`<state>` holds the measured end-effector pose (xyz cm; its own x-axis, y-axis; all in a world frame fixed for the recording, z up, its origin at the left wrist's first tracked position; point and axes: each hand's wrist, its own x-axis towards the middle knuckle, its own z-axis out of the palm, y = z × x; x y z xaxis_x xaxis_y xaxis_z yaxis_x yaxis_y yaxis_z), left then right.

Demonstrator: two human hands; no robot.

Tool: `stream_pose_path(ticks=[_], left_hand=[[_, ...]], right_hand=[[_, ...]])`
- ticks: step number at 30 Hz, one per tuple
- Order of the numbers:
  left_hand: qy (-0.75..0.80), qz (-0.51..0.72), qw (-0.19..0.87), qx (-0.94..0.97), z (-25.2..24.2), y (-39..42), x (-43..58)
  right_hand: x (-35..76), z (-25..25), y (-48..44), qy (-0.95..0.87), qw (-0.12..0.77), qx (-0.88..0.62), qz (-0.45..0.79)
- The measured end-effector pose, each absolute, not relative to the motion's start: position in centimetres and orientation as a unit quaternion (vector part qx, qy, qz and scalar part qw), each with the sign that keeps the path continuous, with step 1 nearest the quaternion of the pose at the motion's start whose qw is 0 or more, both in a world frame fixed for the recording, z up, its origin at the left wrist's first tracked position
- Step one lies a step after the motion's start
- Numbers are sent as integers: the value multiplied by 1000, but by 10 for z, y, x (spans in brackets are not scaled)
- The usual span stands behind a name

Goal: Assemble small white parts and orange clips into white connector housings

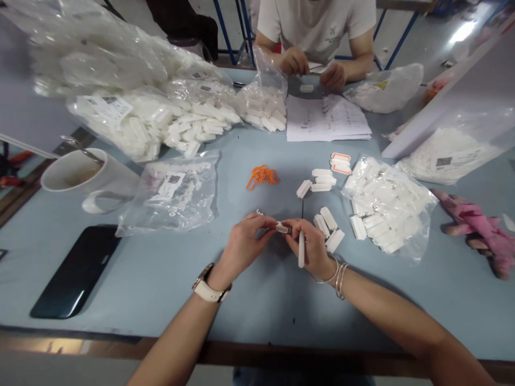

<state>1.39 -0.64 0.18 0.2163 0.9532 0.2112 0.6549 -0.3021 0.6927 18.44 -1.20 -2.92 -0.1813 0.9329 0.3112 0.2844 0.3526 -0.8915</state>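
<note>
My left hand is closed, its thumb and fingertips pinching a small white plastic part. My right hand meets it at the other end of that part. In the same right hand sits a slim tool with a white handle and a thin dark shaft pointing away from me; its exact kind is unclear. Close to the right hand lie several white plastic pieces, and more white pieces rest farther up. Beyond my left hand is a small heap of orange plastic frames.
Bags of white parts stand at the back left and right. A mug with a spoon, a flat plastic bag and a phone are left. Papers lie before a person opposite. A pink toy is far right.
</note>
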Motion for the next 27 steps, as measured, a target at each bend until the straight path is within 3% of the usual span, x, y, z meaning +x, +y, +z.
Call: stream_pose_path(ticks=[19, 27], left_hand=[[622, 295, 298, 661, 2, -4, 17], [572, 274, 441, 635, 4, 4, 7]], right_hand=[[183, -25, -12, -710, 443, -431, 338], [184, -31, -13, -737, 441, -386, 338]])
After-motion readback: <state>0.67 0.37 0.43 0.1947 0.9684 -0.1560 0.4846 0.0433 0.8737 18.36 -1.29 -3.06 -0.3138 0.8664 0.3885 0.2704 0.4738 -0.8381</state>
